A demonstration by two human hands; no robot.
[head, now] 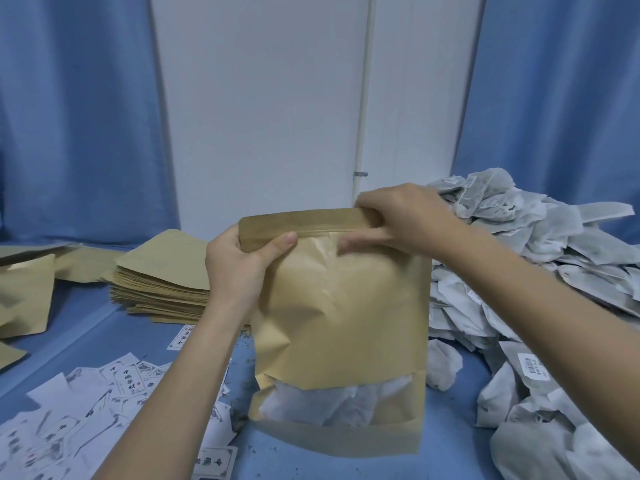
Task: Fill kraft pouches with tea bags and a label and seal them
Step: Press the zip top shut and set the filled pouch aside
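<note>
A kraft pouch stands upright in the middle, held above the blue table. White tea bags show through its clear window near the bottom. My left hand pinches the top strip at its left end, thumb in front. At the right end of the strip, my right hand pinches it between thumb and fingers. The top strip looks flat and pressed together.
A stack of empty kraft pouches lies behind my left hand, with more pouches at the far left. Printed white labels are scattered at the lower left. A big heap of tea bags fills the right side. Blue curtains hang behind.
</note>
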